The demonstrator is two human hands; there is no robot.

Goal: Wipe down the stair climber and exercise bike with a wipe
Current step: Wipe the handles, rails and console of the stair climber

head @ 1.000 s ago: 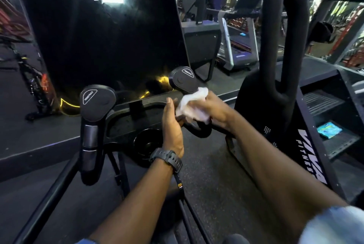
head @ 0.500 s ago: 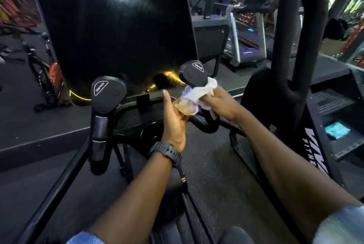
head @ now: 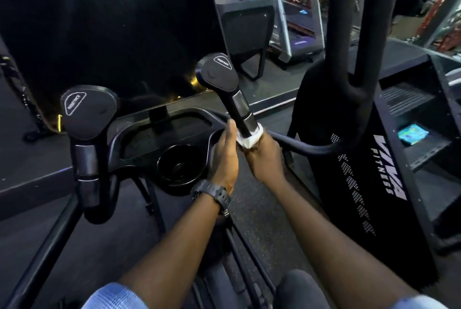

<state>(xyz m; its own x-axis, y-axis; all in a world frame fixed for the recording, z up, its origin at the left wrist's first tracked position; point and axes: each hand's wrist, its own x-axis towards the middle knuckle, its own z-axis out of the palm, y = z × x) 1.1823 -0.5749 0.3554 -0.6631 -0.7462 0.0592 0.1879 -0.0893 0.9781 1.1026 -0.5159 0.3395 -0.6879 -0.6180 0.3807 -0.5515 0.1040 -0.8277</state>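
The exercise bike's right handle (head: 233, 95) rises black with a padded cap at its top. A white wipe (head: 250, 139) is wrapped around its lower shaft, and my right hand (head: 265, 156) is closed around the wipe and the shaft. Beside it, my left hand (head: 225, 156), with a black watch on the wrist, presses flat against the handle's left side, fingers straight. The left handle (head: 86, 119) stands untouched. The stair climber (head: 369, 159), black with white lettering, stands to the right.
A big dark screen (head: 112, 29) fills the upper left above the bike's console tray and round cup holder (head: 178, 166). A blue packet (head: 412, 134) lies on a stair climber step. Treadmills (head: 296, 24) stand further back.
My right hand has slid the wipe down from just under the handle's cap to the lower shaft. My left hand followed alongside. The camera has moved closer.
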